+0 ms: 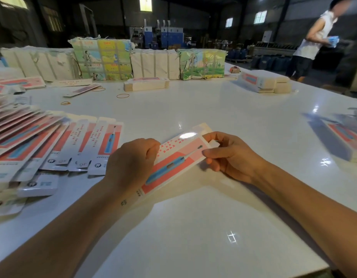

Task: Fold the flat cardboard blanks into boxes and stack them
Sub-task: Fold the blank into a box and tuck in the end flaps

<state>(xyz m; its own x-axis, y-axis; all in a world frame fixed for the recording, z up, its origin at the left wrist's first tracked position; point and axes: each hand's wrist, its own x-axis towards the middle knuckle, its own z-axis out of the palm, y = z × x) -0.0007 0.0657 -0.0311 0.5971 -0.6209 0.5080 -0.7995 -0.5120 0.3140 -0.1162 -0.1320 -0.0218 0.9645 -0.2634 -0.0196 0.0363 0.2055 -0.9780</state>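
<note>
While held above the white table (pixel 213 109) near its front edge, a flat cardboard blank (pixel 174 160), printed with a blue toothbrush on red and pink, is gripped by the left hand (pixel 131 161) and pinched by the right hand (pixel 229 155). Fanned blanks (pixel 53 141) are spread along the left edge.

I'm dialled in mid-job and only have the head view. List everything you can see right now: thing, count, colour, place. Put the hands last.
Held blank: one, pink, red and blue print, centre, above the table.
Fanned blanks: many, same print, spread on the left.
Table: one, glossy white.
Rubber bands: at least three, orange, far left-centre.
Banded blank bundles: two, cream-edged, far centre and far right.
Wrapped bales: several, white or picture-printed, along the far edge.
Box stack: one, same print, right edge.
Second person: one, white top, far right, holding something blue.
Left hand: grips the blank's near half.
Right hand: pinches its far end.
</note>
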